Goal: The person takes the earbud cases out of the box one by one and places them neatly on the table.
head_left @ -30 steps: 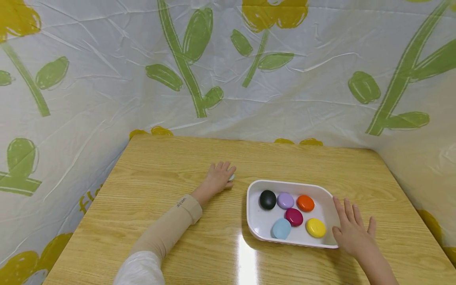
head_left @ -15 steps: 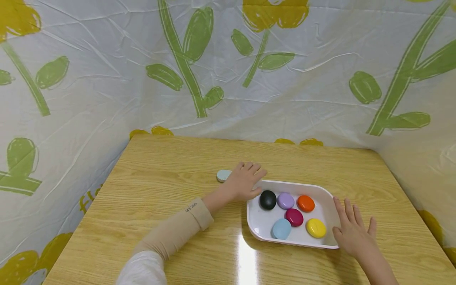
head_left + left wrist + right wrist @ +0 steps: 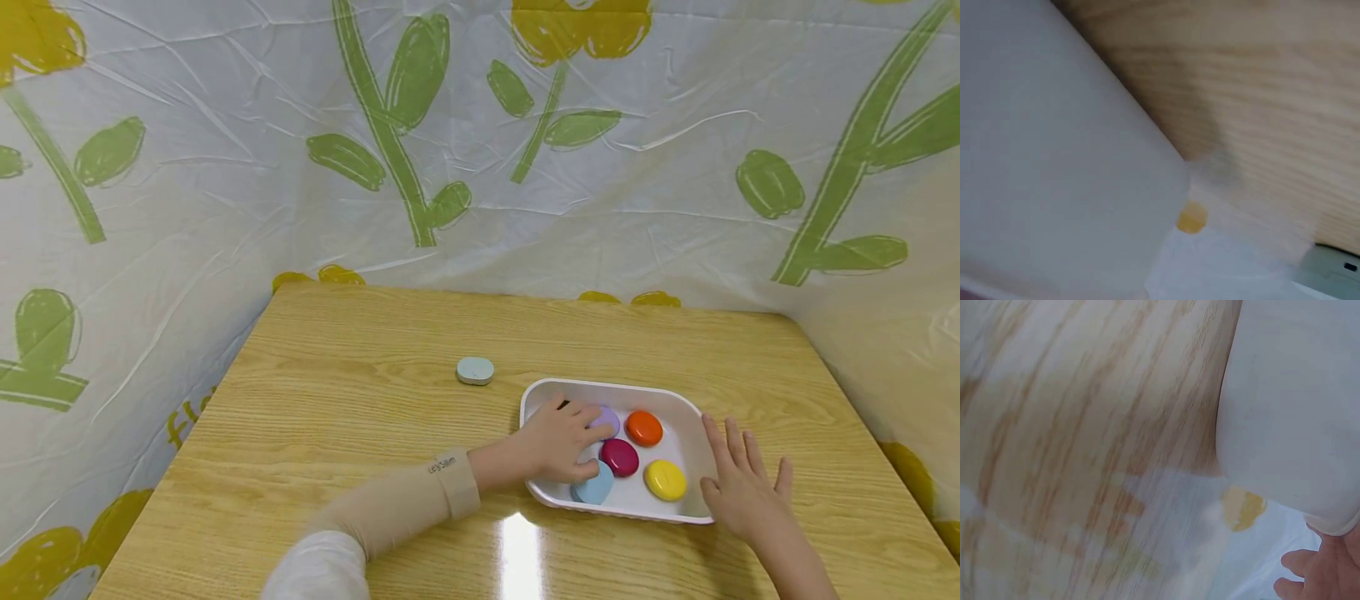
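Left hand: mine's (image 3: 561,440) palm down over the left end of the white tray (image 3: 688,442), reaching in across the side wall, fingers fanned toward the middle.
Left grip: pretty wide, thumb well apart from the fingers. Can't tell if I'm touching anything under there tbh.
Left arm: comes up from the bottom edge at a slant, tan sleeve (image 3: 405,500) on the forearm with a white sleeve (image 3: 322,567) above it.
Black disc: mostly hidden under my left hand, just a dark sliver peeking out by the fingers.
Purple disc (image 3: 611,423): partly covered by my fingertips.
Light blue disc (image 3: 595,487): right by my left thumb, near side of the tray.
Other discs: crimson disc (image 3: 620,458) in the middle, orange disc (image 3: 644,428) behind it, yellow disc (image 3: 665,481) near the right end.
Right hand: at the tray's right end (image 3: 742,487), forearm coming in from the lower right.
Right grip: loose and spread, fingers pretty straight, index and thumb by the rim.
Pale oval block (image 3: 476,372): out on the wood table (image 3: 337,333), behind and left of the tray.
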The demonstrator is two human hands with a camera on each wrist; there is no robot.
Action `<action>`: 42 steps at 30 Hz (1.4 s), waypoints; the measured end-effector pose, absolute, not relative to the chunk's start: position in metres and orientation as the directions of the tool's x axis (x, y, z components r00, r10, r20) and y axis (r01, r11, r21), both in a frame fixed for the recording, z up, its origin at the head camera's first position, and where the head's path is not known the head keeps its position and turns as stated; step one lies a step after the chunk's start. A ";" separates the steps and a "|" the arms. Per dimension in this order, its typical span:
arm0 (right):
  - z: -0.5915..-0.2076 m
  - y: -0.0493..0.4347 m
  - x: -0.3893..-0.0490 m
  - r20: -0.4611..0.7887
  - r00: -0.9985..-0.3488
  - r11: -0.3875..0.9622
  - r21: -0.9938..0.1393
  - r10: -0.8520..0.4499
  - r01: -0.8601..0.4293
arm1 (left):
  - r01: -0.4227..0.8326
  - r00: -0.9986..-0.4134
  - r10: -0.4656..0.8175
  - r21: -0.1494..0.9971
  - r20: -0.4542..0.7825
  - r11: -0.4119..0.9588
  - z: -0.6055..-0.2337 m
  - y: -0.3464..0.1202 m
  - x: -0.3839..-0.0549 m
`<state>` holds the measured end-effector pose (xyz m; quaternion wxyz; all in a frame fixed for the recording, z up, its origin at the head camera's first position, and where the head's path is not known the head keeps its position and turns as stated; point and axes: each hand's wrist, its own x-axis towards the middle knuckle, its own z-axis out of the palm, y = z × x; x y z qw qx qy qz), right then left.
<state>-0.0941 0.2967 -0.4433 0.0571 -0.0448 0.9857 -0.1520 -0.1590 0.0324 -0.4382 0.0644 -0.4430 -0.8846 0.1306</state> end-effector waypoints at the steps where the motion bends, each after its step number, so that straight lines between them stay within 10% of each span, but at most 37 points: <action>1: -0.443 0.296 -0.094 -0.098 -0.990 0.950 -0.305 -0.106 -0.071 | 0.773 -0.595 0.803 -0.290 -0.021 0.565 -0.440 0.035 -0.157; 25: -0.443 0.297 -0.093 -0.124 -0.987 0.949 -0.308 -0.105 -0.062 | 0.928 -0.172 0.928 -0.371 -0.330 0.040 -0.440 0.039 -0.156; 42: -0.442 0.296 -0.094 -0.133 -0.986 0.951 -0.304 -0.101 -0.056 | 0.952 -0.134 0.950 -0.303 -0.283 0.044 -0.440 0.038 -0.160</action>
